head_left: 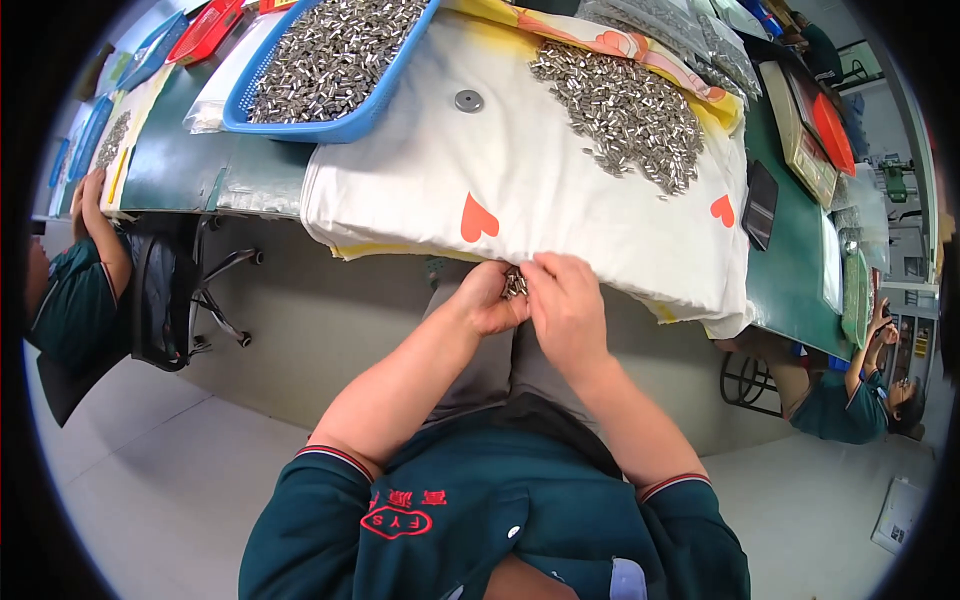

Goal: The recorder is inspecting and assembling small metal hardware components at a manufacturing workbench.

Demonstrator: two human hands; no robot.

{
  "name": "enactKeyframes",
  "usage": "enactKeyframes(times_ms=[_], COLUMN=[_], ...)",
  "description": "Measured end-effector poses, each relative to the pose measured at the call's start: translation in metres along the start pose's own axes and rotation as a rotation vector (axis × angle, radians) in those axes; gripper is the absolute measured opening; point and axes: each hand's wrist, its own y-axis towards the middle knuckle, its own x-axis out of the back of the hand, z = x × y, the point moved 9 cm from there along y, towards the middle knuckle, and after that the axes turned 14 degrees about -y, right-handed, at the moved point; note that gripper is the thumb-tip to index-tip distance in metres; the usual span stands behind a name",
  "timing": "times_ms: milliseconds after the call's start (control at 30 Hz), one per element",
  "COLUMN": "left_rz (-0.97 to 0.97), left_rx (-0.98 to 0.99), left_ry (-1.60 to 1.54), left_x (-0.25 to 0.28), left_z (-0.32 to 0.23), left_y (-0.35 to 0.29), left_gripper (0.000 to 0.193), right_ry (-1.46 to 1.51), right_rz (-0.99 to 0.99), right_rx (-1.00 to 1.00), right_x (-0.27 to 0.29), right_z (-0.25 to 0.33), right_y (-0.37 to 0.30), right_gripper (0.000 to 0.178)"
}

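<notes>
I cup short metal pins (515, 284) in my left hand (488, 299), my right hand (566, 306) just beside it, grip unclear.

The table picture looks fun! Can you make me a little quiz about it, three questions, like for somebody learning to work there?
1. Pick one: what colour is the basket heaped with metal pieces?
a) red
b) blue
c) yellow

2. True or false: the round grey disc lies apart from the loose pile on the white cloth.

3. Look closely: what shows between the left hand and the right hand?

Key:
1. b, blue
2. True
3. A small bunch of metal pieces
</notes>
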Motion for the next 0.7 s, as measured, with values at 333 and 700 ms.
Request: enactKeyframes(times_ms=[333, 700], left_rz=[-0.032, 0.182], left_rx=[-0.009, -1.053], left_ry=[-0.2, 0.788], left_x=[0.021, -0.227], left_z=[-0.003, -0.225], left_y=[-0.058, -0.153], left_gripper=[0.027, 0.033], right_ry=[0.136, 0.203], right_rz=[0.0, 0.001], right_rx=[-0.094, -0.201], right_x=[0.038, 0.043], right_z=[-0.007, -0.032], right_y=[-0.027, -0.041], right_gripper=[0.02, 0.018])
